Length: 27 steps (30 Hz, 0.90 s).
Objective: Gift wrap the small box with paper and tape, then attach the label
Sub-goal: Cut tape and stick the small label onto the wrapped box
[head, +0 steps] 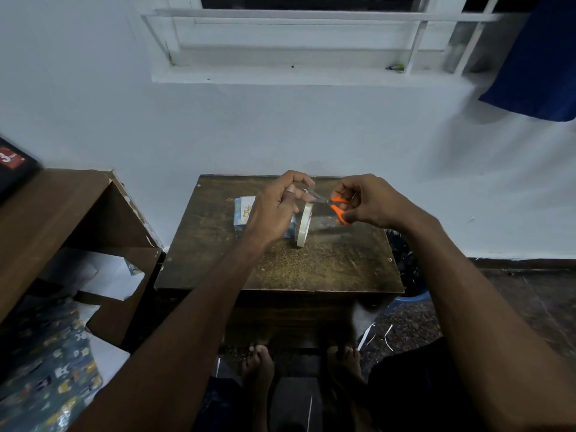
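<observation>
A strip of tape (307,192) is pinched taut between thumb and fingers of the left hand (274,207), drawn up from the roll (304,224), which stands on edge on the table (327,266). The scissors (335,205) are gripped by the right hand (371,202), fingers curled through the orange handles, blades set at the strip. The wrapped box (244,213) lies on the table behind the left hand, partly hidden; a label cannot be made out with certainty. Risks are judged as follows: if tension is lost, the strip may fold onto itself or stick to the blades; the roll, unsupported, may topple or roll away; the fingertips near the blades may be nicked.
</observation>
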Each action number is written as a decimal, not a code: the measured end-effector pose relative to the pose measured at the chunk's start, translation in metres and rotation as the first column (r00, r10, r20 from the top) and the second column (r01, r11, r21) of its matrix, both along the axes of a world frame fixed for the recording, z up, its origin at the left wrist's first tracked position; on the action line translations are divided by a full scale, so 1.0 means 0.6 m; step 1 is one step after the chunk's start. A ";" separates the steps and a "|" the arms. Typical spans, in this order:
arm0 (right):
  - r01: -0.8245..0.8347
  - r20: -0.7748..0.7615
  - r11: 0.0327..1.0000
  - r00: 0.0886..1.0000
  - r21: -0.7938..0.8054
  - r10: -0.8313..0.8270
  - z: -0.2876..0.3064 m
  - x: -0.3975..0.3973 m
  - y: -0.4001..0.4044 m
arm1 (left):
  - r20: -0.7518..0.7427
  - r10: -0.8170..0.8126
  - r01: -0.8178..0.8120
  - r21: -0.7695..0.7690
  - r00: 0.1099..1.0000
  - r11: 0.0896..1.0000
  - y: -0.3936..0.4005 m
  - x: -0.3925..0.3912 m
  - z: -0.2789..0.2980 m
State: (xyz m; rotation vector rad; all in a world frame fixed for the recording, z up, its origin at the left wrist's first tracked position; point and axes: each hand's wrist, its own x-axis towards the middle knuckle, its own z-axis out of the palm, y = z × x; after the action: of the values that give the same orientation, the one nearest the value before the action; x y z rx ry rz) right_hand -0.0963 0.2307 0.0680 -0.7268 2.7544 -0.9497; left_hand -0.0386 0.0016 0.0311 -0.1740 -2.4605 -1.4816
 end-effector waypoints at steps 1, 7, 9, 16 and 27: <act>0.000 -0.006 1.000 1.000 -0.001 0.000 0.001 0.001 -0.001 | 0.001 -0.001 0.001 0.000 1.000 1.000 0.001 0.001 0.001; -0.002 -0.065 0.999 0.998 -0.043 -0.001 0.003 0.005 -0.009 | -0.001 0.020 -0.020 -0.013 1.000 1.000 0.003 0.003 0.003; 0.002 -0.082 0.999 0.997 -0.046 -0.006 0.003 0.004 -0.011 | -0.003 0.021 -0.021 -0.014 1.000 1.000 0.002 0.003 0.004; 0.013 -0.096 0.999 0.995 -0.053 -0.018 0.002 0.001 -0.012 | -0.022 0.006 -0.007 -0.010 1.000 1.000 0.003 0.005 0.007; -0.035 -0.023 0.995 0.999 -0.096 0.033 0.004 0.004 -0.010 | 0.057 0.032 -0.038 0.103 0.998 0.994 0.003 0.006 0.011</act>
State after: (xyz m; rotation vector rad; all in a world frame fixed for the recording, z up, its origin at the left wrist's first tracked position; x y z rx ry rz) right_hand -0.0940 0.2245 0.0704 -0.8001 2.7212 -1.0798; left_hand -0.0352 0.0032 0.0374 -0.0700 -2.4074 -1.6156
